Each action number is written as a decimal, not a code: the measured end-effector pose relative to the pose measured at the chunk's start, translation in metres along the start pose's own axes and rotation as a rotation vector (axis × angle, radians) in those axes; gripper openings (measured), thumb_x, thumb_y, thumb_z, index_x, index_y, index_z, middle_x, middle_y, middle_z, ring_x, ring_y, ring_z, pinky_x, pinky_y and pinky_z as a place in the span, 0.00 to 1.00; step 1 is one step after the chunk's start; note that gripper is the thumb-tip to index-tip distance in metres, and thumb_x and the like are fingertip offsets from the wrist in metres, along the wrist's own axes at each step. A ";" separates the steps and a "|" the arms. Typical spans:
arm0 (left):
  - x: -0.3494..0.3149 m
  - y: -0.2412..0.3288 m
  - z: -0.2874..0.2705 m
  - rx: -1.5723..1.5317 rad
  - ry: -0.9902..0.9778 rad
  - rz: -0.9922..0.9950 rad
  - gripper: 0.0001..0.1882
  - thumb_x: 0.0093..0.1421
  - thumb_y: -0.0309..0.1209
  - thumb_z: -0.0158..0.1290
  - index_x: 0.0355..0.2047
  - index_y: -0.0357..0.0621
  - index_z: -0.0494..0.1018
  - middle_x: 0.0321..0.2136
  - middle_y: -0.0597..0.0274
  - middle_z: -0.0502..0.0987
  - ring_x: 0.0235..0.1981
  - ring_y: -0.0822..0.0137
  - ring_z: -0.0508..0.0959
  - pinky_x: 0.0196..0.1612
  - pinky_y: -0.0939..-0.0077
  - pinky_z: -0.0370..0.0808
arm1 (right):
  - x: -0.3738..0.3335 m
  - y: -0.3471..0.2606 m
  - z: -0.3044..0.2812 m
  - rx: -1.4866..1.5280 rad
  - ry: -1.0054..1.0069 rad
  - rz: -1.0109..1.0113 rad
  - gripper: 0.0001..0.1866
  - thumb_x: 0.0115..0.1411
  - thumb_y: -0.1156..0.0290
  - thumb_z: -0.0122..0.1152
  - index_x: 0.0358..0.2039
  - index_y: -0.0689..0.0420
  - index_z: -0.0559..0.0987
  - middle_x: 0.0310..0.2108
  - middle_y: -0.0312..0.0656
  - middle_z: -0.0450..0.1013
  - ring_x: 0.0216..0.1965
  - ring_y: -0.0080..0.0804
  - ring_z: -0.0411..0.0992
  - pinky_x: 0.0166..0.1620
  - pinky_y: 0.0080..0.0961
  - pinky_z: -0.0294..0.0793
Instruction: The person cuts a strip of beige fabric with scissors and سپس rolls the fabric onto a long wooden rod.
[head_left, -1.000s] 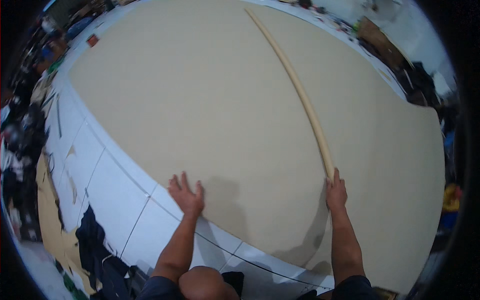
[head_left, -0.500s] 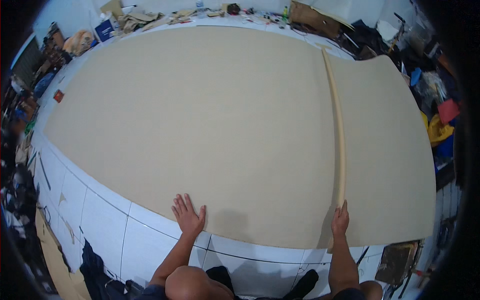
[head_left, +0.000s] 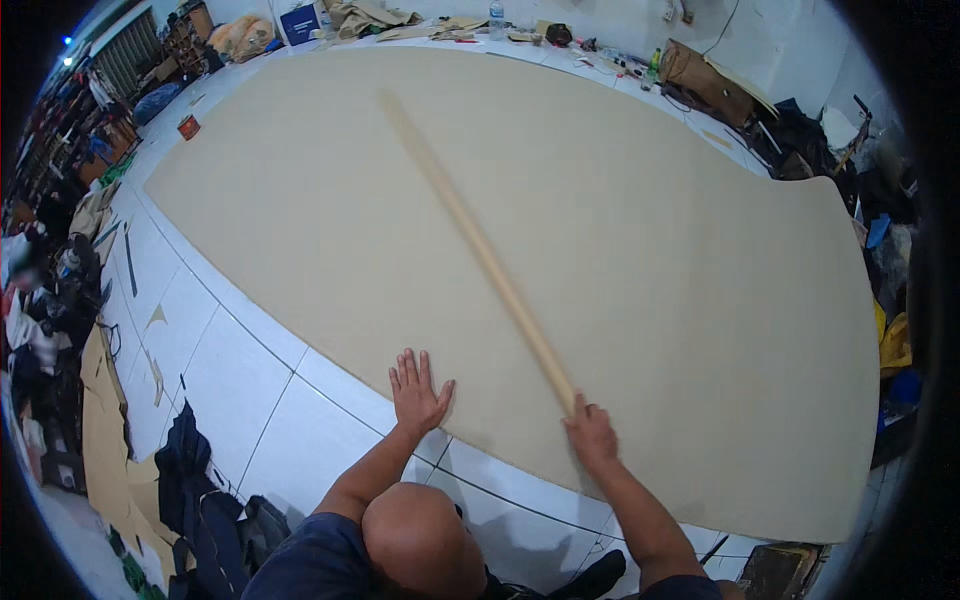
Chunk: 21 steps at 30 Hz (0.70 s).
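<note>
A very large beige sheet [head_left: 330,230] lies spread over the white tiled floor. My left hand [head_left: 420,392] rests flat on its near edge, fingers spread and empty. My right hand [head_left: 592,432] is closed around the near end of a long tan stick [head_left: 490,265]. From that hand the stick slants far and left over the sheet. Its far end is blurred by motion, and I cannot tell whether it touches the sheet.
A small red box [head_left: 188,127] stands at the sheet's left edge. Along the wall are a water bottle [head_left: 497,20], a brown board [head_left: 705,82] and scattered small items. Dark cloth [head_left: 195,490] and a cardboard piece [head_left: 105,410] lie at the near left.
The stick has swung left, from nearly straight ahead on the right side to a slant across the middle. My right hand has moved left with it. The view has turned; my left hand stays flat.
</note>
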<state>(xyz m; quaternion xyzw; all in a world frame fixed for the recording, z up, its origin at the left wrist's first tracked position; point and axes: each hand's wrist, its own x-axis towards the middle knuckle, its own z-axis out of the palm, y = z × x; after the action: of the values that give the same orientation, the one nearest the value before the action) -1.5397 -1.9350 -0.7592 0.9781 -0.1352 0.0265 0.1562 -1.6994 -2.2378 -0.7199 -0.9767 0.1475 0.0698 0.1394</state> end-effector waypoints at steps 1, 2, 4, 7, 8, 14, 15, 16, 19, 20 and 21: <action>0.001 -0.006 -0.001 0.004 0.007 -0.010 0.42 0.61 0.55 0.45 0.66 0.37 0.51 0.67 0.34 0.46 0.69 0.41 0.45 0.68 0.45 0.38 | -0.005 -0.019 0.006 0.007 0.001 -0.103 0.34 0.60 0.56 0.58 0.63 0.53 0.61 0.41 0.48 0.69 0.43 0.46 0.68 0.42 0.44 0.76; 0.001 -0.012 0.000 -0.045 0.018 0.001 0.40 0.62 0.53 0.46 0.65 0.36 0.53 0.66 0.34 0.49 0.68 0.42 0.48 0.67 0.46 0.42 | -0.012 -0.036 0.013 0.023 -0.018 -0.169 0.33 0.59 0.57 0.58 0.63 0.52 0.62 0.40 0.47 0.69 0.42 0.46 0.69 0.40 0.44 0.76; -0.002 -0.021 -0.005 -0.094 0.041 0.012 0.38 0.62 0.50 0.48 0.64 0.36 0.55 0.65 0.35 0.51 0.67 0.42 0.50 0.67 0.48 0.45 | -0.031 -0.064 0.025 0.022 -0.008 -0.331 0.32 0.60 0.56 0.57 0.63 0.49 0.62 0.37 0.46 0.69 0.40 0.45 0.70 0.36 0.41 0.78; -0.021 -0.042 -0.023 -0.341 0.320 -0.216 0.31 0.60 0.41 0.54 0.57 0.34 0.61 0.54 0.39 0.65 0.56 0.45 0.64 0.60 0.53 0.60 | -0.054 -0.096 0.018 0.026 -0.014 -0.458 0.32 0.60 0.55 0.57 0.63 0.49 0.63 0.36 0.45 0.69 0.38 0.44 0.71 0.36 0.39 0.79; -0.028 -0.052 -0.027 -0.328 0.341 -0.224 0.31 0.60 0.41 0.54 0.57 0.34 0.61 0.54 0.39 0.65 0.56 0.45 0.64 0.60 0.53 0.60 | -0.059 -0.107 0.015 0.012 -0.039 -0.485 0.32 0.60 0.54 0.57 0.63 0.48 0.63 0.36 0.45 0.69 0.37 0.43 0.71 0.35 0.38 0.79; -0.035 -0.056 -0.054 -0.955 0.300 -0.620 0.42 0.56 0.37 0.60 0.62 0.33 0.48 0.46 0.38 0.68 0.46 0.50 0.73 0.51 0.60 0.69 | -0.063 -0.135 0.016 0.078 -0.096 -0.512 0.31 0.61 0.52 0.56 0.62 0.45 0.64 0.34 0.44 0.69 0.36 0.42 0.72 0.34 0.38 0.79; -0.036 -0.060 -0.053 -0.956 0.304 -0.623 0.42 0.56 0.37 0.60 0.62 0.33 0.48 0.46 0.38 0.68 0.46 0.50 0.73 0.51 0.60 0.69 | -0.064 -0.137 0.015 0.118 -0.111 -0.526 0.30 0.61 0.52 0.56 0.62 0.46 0.64 0.34 0.44 0.69 0.36 0.42 0.72 0.35 0.38 0.79; -0.036 -0.065 -0.051 -0.895 0.363 -0.611 0.43 0.56 0.35 0.60 0.62 0.34 0.47 0.46 0.37 0.69 0.45 0.51 0.73 0.50 0.61 0.70 | -0.064 -0.138 0.013 0.115 -0.112 -0.528 0.30 0.61 0.52 0.56 0.62 0.46 0.64 0.34 0.44 0.69 0.36 0.42 0.72 0.35 0.38 0.79; -0.037 -0.080 -0.043 -0.901 0.545 -0.558 0.43 0.55 0.33 0.60 0.63 0.35 0.45 0.44 0.37 0.69 0.45 0.52 0.74 0.49 0.61 0.71 | -0.059 -0.150 0.006 0.140 -0.143 -0.596 0.31 0.60 0.51 0.56 0.61 0.48 0.65 0.34 0.44 0.69 0.37 0.42 0.72 0.36 0.39 0.78; -0.039 -0.078 -0.040 -0.976 0.650 -0.520 0.43 0.55 0.32 0.60 0.63 0.36 0.45 0.44 0.38 0.69 0.45 0.51 0.74 0.49 0.61 0.71 | -0.059 -0.147 0.004 0.160 -0.144 -0.566 0.32 0.60 0.50 0.57 0.62 0.48 0.64 0.35 0.45 0.70 0.37 0.42 0.73 0.36 0.40 0.78; -0.039 -0.078 -0.040 -0.977 0.649 -0.524 0.43 0.55 0.32 0.60 0.63 0.36 0.45 0.44 0.38 0.69 0.45 0.51 0.74 0.49 0.61 0.71 | -0.058 -0.145 0.001 0.181 -0.145 -0.537 0.33 0.59 0.49 0.58 0.62 0.49 0.64 0.36 0.45 0.71 0.38 0.42 0.73 0.37 0.40 0.78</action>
<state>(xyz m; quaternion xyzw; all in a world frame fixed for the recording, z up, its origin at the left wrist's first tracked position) -1.5566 -1.8411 -0.7485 0.7370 0.1660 0.2175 0.6181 -1.7103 -2.0891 -0.6741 -0.9569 -0.1211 0.0865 0.2495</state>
